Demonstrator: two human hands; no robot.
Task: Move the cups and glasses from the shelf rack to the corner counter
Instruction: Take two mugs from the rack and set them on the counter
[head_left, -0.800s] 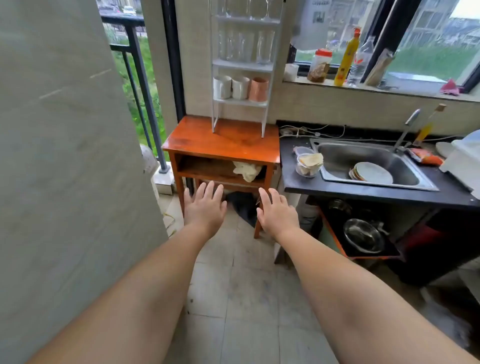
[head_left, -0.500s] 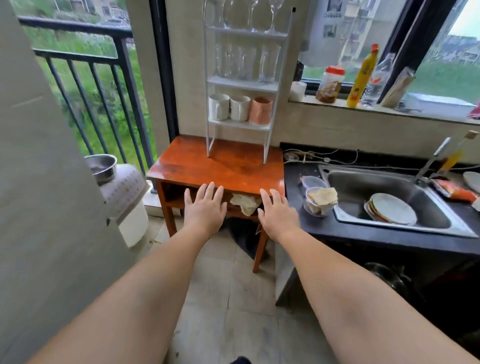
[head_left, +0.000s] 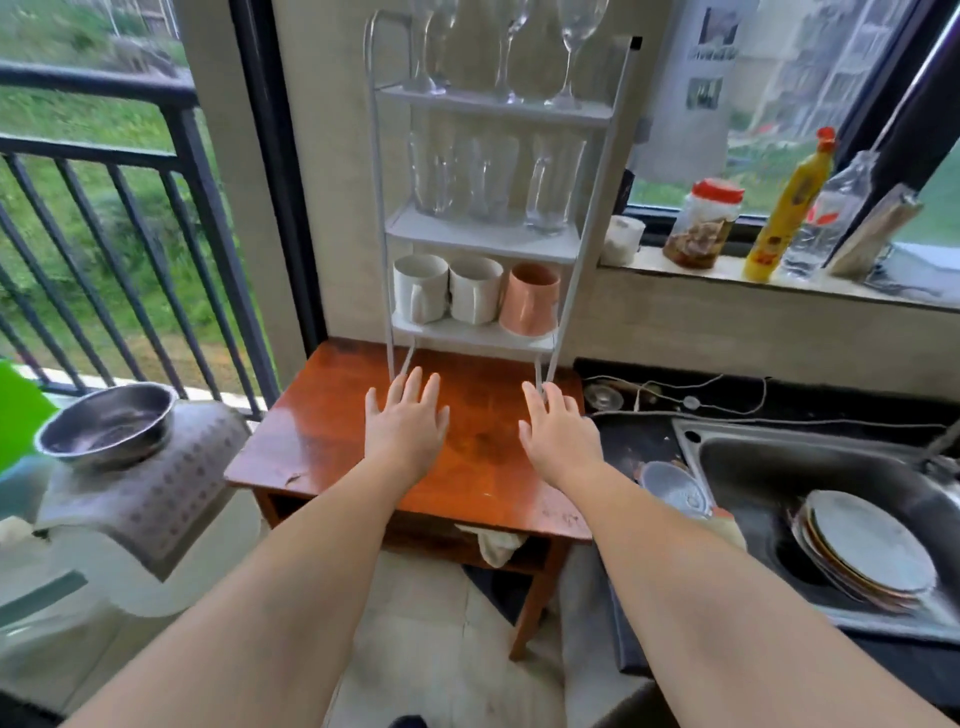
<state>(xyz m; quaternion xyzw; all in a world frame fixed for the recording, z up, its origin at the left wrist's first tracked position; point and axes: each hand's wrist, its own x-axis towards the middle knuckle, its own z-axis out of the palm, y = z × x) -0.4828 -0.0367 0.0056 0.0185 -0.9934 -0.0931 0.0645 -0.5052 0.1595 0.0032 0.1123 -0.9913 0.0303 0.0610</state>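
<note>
A white three-tier shelf rack (head_left: 483, 231) stands at the back of an orange wooden table (head_left: 322, 431). Its bottom tier holds two white cups (head_left: 421, 288) and a pink cup (head_left: 530, 299). Clear tumblers (head_left: 491, 176) fill the middle tier, and stemmed wine glasses (head_left: 511, 49) stand on top. My left hand (head_left: 408, 423) and my right hand (head_left: 558, 434) hover flat over the tabletop, fingers straight, just in front of the rack's legs. Neither holds anything.
To the right, a black counter (head_left: 634, 441) carries a steel sink (head_left: 779, 467) with stacked plates (head_left: 867, 551). Bottles and a jar (head_left: 701, 223) line the windowsill. At left, a steel bowl (head_left: 106, 423) sits on a covered appliance beside a balcony railing (head_left: 156, 156).
The view has come closer to the table and rack. Both hands have advanced from in front of the table's edge to above its top, near the rack's legs.
</note>
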